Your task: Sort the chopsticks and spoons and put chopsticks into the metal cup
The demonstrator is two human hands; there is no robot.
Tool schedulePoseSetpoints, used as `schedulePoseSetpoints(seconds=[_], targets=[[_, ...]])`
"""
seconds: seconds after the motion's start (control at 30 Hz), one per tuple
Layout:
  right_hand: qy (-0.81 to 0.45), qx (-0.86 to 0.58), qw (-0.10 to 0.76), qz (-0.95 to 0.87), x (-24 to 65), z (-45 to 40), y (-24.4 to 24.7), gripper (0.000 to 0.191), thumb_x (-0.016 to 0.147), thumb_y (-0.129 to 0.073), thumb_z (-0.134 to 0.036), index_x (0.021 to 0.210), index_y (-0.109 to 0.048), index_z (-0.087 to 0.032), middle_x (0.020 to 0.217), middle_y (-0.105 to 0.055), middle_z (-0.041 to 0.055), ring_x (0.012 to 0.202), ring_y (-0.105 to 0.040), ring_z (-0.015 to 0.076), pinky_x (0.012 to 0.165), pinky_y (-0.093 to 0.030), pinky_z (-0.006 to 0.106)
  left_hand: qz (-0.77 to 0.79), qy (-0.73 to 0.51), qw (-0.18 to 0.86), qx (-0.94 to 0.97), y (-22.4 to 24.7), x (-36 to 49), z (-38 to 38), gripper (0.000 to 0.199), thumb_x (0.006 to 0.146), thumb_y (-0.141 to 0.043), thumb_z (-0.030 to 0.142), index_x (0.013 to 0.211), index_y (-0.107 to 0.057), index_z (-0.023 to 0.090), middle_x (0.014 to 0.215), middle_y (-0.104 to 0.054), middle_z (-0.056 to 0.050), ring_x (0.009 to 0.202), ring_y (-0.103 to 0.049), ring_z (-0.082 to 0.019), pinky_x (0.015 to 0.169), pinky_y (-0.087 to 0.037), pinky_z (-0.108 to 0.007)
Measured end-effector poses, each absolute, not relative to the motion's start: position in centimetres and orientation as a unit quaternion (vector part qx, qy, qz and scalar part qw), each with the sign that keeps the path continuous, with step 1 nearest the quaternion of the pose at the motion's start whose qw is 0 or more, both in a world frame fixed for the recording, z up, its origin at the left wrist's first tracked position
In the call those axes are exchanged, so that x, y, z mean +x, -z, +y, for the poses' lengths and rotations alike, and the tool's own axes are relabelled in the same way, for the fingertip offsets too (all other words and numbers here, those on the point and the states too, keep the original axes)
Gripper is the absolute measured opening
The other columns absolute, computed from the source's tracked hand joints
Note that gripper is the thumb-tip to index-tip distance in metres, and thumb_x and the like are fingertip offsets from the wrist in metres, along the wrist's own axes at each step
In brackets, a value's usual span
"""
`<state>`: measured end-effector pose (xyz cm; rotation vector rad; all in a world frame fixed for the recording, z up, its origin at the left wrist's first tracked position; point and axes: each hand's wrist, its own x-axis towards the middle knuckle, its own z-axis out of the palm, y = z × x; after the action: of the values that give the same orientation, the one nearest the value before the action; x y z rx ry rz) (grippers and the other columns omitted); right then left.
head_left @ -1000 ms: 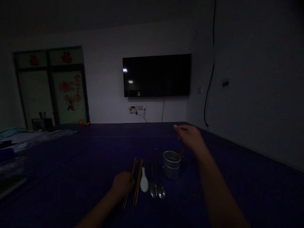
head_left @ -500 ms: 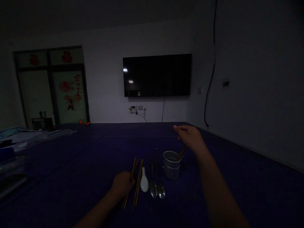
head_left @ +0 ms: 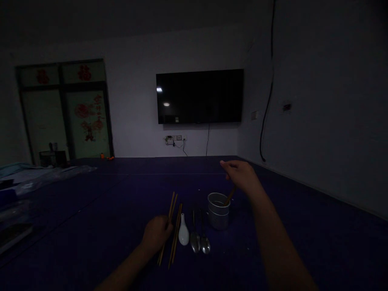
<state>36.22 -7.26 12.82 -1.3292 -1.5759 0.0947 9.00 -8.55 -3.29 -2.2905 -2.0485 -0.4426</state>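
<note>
My left hand (head_left: 157, 232) is closed around a pair of wooden chopsticks (head_left: 171, 207), their far tips raised and spread a little. Just right of it lies a second pair of chopsticks (head_left: 175, 244). Beside those, in a row, are a white soup spoon (head_left: 183, 235) and two metal spoons (head_left: 195, 243) (head_left: 205, 245), bowls toward me. A grey metal cup (head_left: 218, 219) stands upright right of the spoons. Above the cup's right side, my right hand (head_left: 245, 176) is closed on a wooden chopstick (head_left: 229, 197) slanting into the cup; the cup's bottom is hidden.
Everything rests on a dark blue table (head_left: 121, 210). Crumpled clear plastic (head_left: 60, 173) and a dark flat item (head_left: 16, 236) lie at the left. Small orange objects (head_left: 109, 158) sit at the far edge. A wall (head_left: 327, 161) borders the right side.
The chopsticks in my left hand have lifted at their far tips and moved slightly away from me. My right hand and the cup stay almost where they were.
</note>
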Motion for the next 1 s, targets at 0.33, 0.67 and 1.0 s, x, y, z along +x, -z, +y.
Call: schedulePoseSetpoints(seconds=[0.33,0.67,1.0], targets=[[-0.036,-0.548,0.489,-0.678,35.8,-6.8,-12.3,0.045,0.082,-0.046,-0.054,0.075,-0.071,-0.017,0.050,-0.059,0.0019,0.050,-0.055,0.0168,0.051,-0.033,0.026,-0.577,0.284,0.114,-0.757,3.5,8.9,-8.5,0.029,0.090,-0.034,0.023,0.072,-0.056,0.018,0.076,-0.064,-0.006,0.074,-0.059,-0.017,0.069,-0.041,-0.027],[-0.189,-0.493,0.361,-0.769,32.9,-7.3,-11.7,0.038,0.082,-0.055,-0.048,0.087,-0.074,-0.015,0.055,-0.063,0.0016,0.047,-0.052,0.0124,0.047,-0.033,0.023,-0.481,0.360,0.228,-0.766,4.3,8.8,-8.6,0.031,0.091,-0.032,0.024,0.072,-0.056,0.020,0.070,-0.059,-0.005,0.071,-0.055,-0.017,0.070,-0.044,-0.030],[-0.299,-0.395,0.272,-0.825,30.0,-6.8,-10.2,0.025,0.087,-0.054,-0.033,0.083,-0.071,-0.015,0.055,-0.061,-0.0016,0.041,-0.046,0.0073,0.042,-0.033,0.019,-0.437,0.383,0.254,-0.773,4.6,8.7,-8.7,0.032,0.092,-0.031,0.024,0.072,-0.055,0.020,0.065,-0.056,-0.004,0.067,-0.053,-0.016,0.066,-0.044,-0.030]])
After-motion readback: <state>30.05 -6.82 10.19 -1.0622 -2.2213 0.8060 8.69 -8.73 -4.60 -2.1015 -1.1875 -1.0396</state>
